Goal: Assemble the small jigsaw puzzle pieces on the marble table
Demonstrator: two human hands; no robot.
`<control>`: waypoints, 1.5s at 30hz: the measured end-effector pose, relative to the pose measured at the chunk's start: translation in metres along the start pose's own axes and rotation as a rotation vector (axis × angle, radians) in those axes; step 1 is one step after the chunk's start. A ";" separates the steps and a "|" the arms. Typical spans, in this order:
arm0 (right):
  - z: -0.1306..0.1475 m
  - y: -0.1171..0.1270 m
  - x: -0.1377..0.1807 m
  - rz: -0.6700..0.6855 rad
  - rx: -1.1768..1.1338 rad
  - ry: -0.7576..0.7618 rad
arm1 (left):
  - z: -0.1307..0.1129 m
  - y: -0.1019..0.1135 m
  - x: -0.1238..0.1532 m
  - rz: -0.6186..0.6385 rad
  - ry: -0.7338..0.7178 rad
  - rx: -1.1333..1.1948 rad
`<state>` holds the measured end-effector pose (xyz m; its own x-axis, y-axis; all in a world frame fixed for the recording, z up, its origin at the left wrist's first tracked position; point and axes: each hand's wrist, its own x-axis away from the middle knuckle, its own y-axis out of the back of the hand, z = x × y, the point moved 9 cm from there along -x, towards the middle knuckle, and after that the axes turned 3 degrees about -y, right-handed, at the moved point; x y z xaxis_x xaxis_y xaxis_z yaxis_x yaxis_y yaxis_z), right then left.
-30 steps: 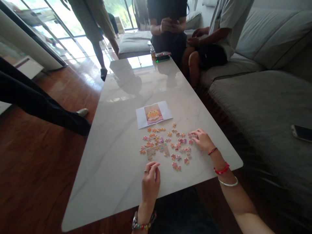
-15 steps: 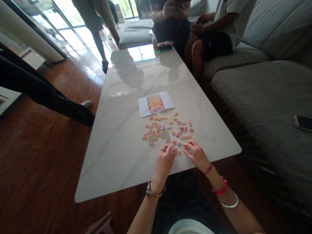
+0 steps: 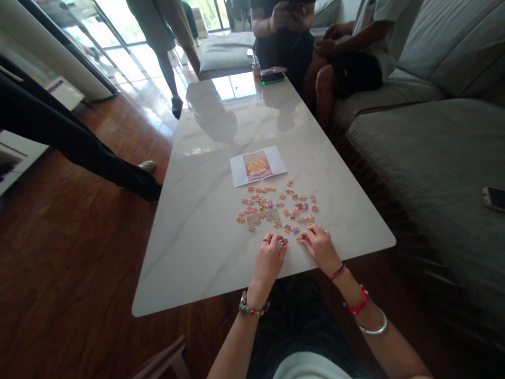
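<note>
Your left hand (image 3: 268,259) is over the near end of the white table (image 3: 189,231), with its thumb and fingers pinched around a pink piece (image 3: 284,241). Your right hand (image 3: 322,249) is just beside it on the right, its fingertips closed on a yellowish piece (image 3: 299,238); the fingers cover part of it, so you cannot tell whether it is lifted or touching the tabletop. The two pieces are near each other but apart.

Just beyond your left hand lies the joined part of the puzzle (image 3: 262,215), a pale strip with a straight far edge and short arms reaching toward you at both ends. Loose puzzle pieces (image 3: 303,198) in orange, pink and purple lie scattered to its left, beyond it and to its right, some touching one another.

Past the pieces, a creased paper sheet (image 3: 258,166) lies flat, printed with a yellow figure on a pinkish ground. At the far end of the table stand a bottle (image 3: 256,69) and, just beside it, a dark phone (image 3: 272,78) with a green glow along its edge.

Beyond that end, a person in dark clothes (image 3: 282,47) holds a device in both hands, next to a seated person in a white top (image 3: 379,39). On your right runs a grey sofa (image 3: 418,142), with another phone (image 3: 495,199) lying on it.
</note>
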<state>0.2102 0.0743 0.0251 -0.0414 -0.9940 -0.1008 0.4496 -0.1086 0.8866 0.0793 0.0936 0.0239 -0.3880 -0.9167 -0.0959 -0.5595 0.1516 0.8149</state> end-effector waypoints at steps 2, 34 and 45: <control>-0.005 0.002 -0.001 -0.012 0.015 -0.018 | 0.002 0.002 0.002 -0.009 0.010 -0.003; 0.045 -0.013 -0.034 -0.036 0.027 0.123 | 0.020 0.009 -0.017 -0.117 0.133 -0.131; 0.046 -0.015 -0.037 -0.026 0.043 0.117 | 0.017 0.009 -0.019 -0.115 0.134 -0.181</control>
<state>0.1642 0.1122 0.0358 0.0534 -0.9834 -0.1734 0.4106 -0.1367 0.9015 0.0688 0.1183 0.0229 -0.2222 -0.9667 -0.1267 -0.4490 -0.0139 0.8934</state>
